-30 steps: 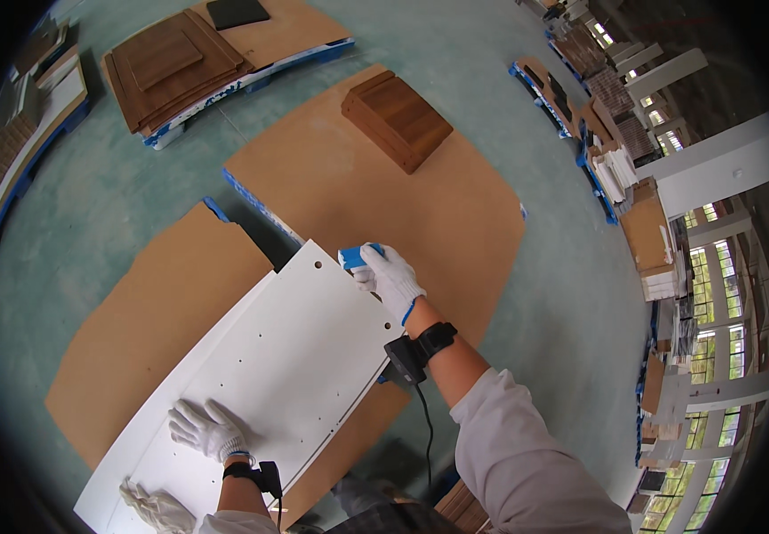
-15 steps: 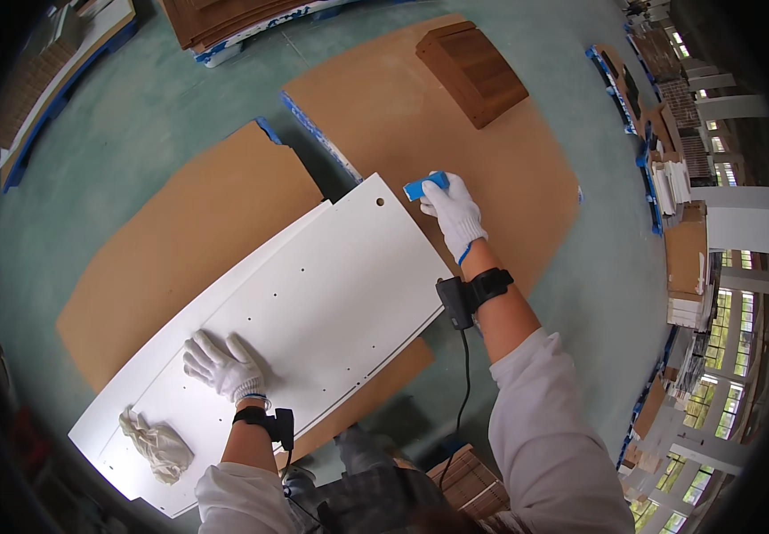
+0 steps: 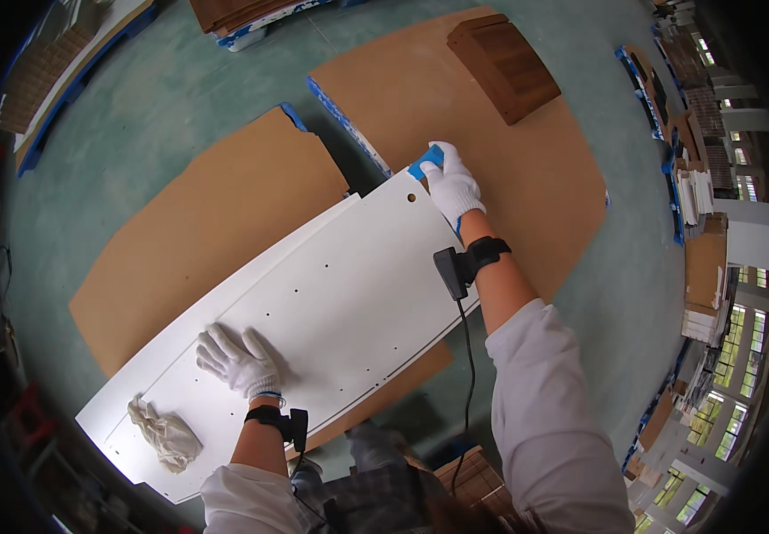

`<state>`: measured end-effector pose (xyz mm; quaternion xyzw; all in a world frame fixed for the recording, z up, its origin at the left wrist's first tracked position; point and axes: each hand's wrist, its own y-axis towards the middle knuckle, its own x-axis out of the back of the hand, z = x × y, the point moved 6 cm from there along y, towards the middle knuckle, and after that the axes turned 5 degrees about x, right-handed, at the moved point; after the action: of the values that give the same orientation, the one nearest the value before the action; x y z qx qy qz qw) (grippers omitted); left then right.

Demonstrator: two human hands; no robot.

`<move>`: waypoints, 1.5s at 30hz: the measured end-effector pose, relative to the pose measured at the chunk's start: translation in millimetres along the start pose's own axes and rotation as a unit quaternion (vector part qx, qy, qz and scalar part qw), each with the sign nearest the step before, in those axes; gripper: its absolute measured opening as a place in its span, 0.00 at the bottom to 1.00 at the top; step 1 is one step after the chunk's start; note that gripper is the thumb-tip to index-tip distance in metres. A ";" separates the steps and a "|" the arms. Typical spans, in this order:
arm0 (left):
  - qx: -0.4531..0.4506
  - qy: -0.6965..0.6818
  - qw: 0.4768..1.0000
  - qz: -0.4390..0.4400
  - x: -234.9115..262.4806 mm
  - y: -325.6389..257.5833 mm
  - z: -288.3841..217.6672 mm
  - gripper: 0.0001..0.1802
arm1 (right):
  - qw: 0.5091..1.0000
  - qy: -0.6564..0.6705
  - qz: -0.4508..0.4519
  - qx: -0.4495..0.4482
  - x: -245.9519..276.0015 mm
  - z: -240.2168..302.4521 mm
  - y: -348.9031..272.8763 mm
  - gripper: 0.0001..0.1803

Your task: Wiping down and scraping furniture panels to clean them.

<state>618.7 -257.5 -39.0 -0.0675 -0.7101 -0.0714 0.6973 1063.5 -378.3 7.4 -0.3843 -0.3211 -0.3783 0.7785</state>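
Grips a small blue block (image 3: 424,164) in the gloved right hand (image 3: 453,185), with fingers closed around it, at the far corner of a white panel (image 3: 340,311) lying over a brown board (image 3: 215,231) — seemingly touching the edge. Rests the gloved left hand (image 3: 238,360) palm-down on the panel, fingers spread, grasping nothing — likely to steady it. Includes a crumpled cloth (image 3: 166,436) near that hand, apparently laid aside.

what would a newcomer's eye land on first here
The long white panel slanting across the middle stands out first. Next comes the blue block in the gloved right grip at the panel's far end; the gloved left grip lies spread on the panel, near a crumpled cloth. Brown boards sit on a tan sheet at upper right.
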 end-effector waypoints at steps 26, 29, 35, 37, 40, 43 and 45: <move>0.000 -0.010 1.000 0.015 1.0 1.7 2.7 0.37 | 0.996 -0.077 0.037 0.015 2.0 2.6 12.1 0.25; 0.002 -0.007 1.000 0.021 0.3 0.7 1.6 0.37 | 0.996 -0.092 0.014 -0.009 -1.7 6.3 14.9 0.25; 0.014 -0.011 0.999 0.036 -0.1 1.2 3.3 0.38 | 0.997 -0.046 -0.054 -0.008 0.4 17.8 17.5 0.25; 0.015 -0.010 0.999 0.037 0.0 1.4 3.9 0.38 | 0.997 -0.068 -0.039 0.021 0.8 20.4 16.6 0.25; 0.014 -0.010 0.999 0.033 1.3 1.2 2.1 0.38 | 0.994 -0.103 -0.031 0.029 -3.1 17.7 16.4 0.25; 0.017 -0.002 0.999 0.037 0.5 0.5 1.9 0.37 | 0.991 -0.123 -0.047 0.013 2.6 17.1 18.6 0.25; 0.011 -0.006 1.000 0.027 0.3 0.4 2.5 0.37 | 0.992 -0.112 -0.045 0.029 2.2 20.7 12.3 0.25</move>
<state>616.3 -256.7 -38.7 -0.0792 -0.7126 -0.0441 0.6957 1070.6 -356.4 15.2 -0.3868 -0.4343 -0.3578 0.7306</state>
